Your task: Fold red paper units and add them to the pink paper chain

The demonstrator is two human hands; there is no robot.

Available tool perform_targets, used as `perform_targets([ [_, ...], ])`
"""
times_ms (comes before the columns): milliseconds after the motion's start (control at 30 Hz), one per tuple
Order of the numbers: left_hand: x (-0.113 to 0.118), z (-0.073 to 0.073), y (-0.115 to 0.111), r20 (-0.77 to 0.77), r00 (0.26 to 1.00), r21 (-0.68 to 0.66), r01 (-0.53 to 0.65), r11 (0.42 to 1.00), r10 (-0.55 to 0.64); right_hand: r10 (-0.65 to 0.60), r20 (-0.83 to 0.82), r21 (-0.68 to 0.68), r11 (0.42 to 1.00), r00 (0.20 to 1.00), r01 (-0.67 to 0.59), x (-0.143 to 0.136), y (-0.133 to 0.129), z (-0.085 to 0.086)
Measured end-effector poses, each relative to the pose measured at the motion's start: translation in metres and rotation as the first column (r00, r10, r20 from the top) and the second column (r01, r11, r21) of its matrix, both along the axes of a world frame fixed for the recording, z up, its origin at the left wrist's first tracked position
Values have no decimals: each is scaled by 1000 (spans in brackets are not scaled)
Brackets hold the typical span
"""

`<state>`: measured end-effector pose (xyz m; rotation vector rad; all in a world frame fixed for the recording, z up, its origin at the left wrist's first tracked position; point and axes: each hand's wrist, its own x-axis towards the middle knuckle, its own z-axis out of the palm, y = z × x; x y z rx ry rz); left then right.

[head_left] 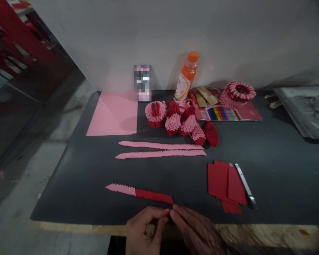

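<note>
We are folding a small red paper piece (167,213), pinched between the fingertips of our left hand (143,232) and right hand (195,230) at the bench (281,177) edge. Just beyond the fingers lies the pink-and-red strip (139,192); we judge the next move calls for fitting the piece onto its red end.

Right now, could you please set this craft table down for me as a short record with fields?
Left hand: pinches a small red paper piece
Right hand: fingertips on the same piece
Nearest strip: pink and red strip, just beyond the hands
Farther strips: two pink strips
Right side: red paper sheets, metal blade beside them
Back: orange bottle, pink sheet
</note>
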<state>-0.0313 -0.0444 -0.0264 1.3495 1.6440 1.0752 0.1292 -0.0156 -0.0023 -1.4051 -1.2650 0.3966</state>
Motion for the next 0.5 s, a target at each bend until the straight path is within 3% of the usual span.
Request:
perform_targets([
  [67, 4, -1, 2, -58, 998, 162, -22, 987, 32, 79, 58, 15, 997, 995, -80, 12, 11, 4],
  [200, 0, -6, 7, -230, 973, 438, 121, 891, -19, 321, 87, -23, 947, 943, -320, 26, 20, 9],
  [367, -8, -10, 8, -337, 937, 497, 256, 829, -87, 386, 41, -139, 916, 922, -377, 28, 14, 8],
  [500, -7, -10, 8, -300, 947, 483, 253, 838, -113, 412, -46, -184, 892, 910, -413, 35, 15, 1],
])
